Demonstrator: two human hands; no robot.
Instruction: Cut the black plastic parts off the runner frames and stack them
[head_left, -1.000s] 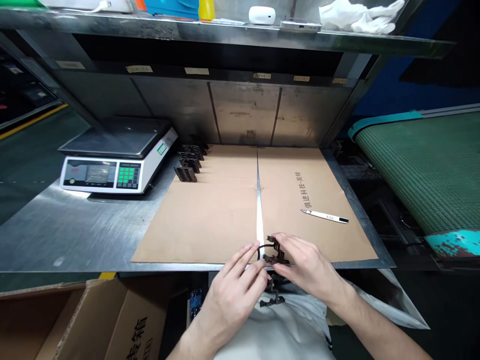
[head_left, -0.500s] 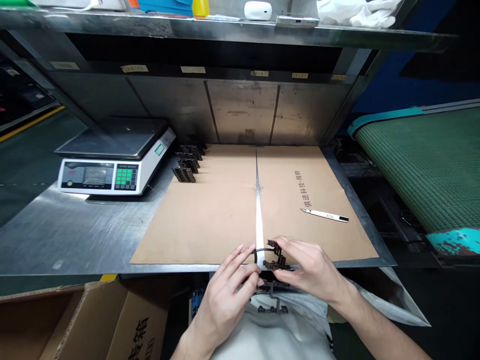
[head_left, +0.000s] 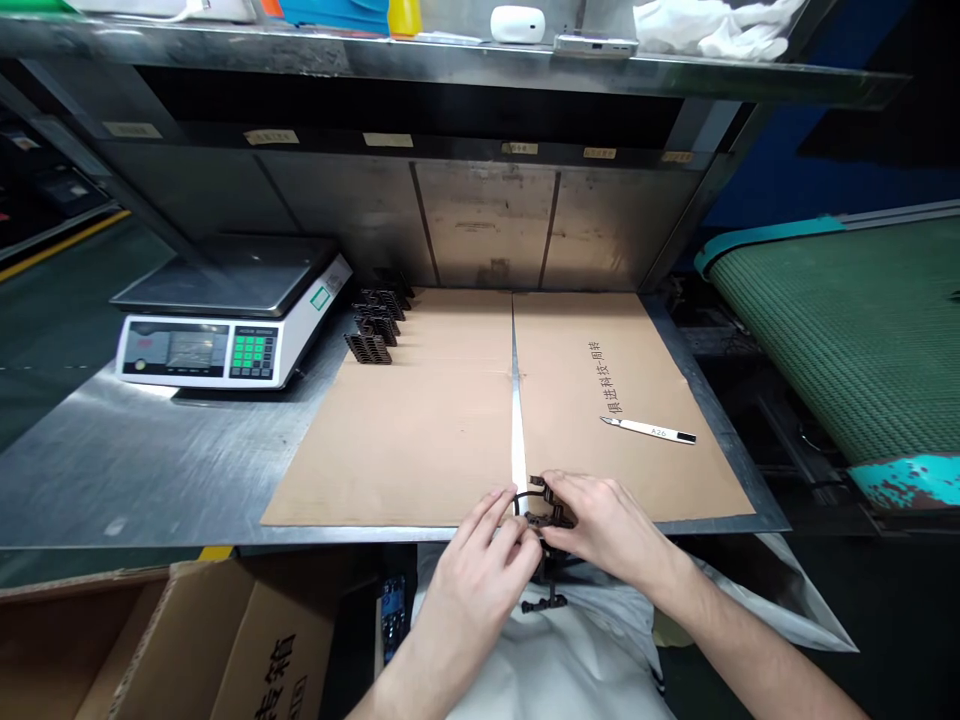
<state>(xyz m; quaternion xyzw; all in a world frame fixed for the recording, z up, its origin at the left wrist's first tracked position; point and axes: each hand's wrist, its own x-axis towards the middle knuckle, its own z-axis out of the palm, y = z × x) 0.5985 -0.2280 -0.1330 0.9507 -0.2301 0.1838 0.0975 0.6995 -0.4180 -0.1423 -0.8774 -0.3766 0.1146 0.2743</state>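
Observation:
A black moulded plastic piece [head_left: 555, 517] with a thin curved arm is between my hands at the table's front edge. My right hand [head_left: 611, 525] grips its right side between the thumb below and the fingers above. My left hand [head_left: 487, 565] has its fingers closed on the left side, by the curved arm. A lower branch [head_left: 544, 602] of black plastic hangs beneath, over my light clothing. My fingers hide part of the piece. Several black slotted plastic parts [head_left: 367, 349] stand in a row at the left of the cardboard sheet [head_left: 420, 430].
A white-handled knife [head_left: 649, 430] lies on the right of the cardboard. A digital scale [head_left: 232, 320] stands at the left. A green conveyor belt [head_left: 862, 350] runs at the right, an open carton [head_left: 202, 640] sits low left, and a metal shelf [head_left: 450, 62] spans above.
My left hand has moved slightly right and up, closer to my right hand. The black plastic piece has turned, and its hanging branch looks narrower and sits a little higher.

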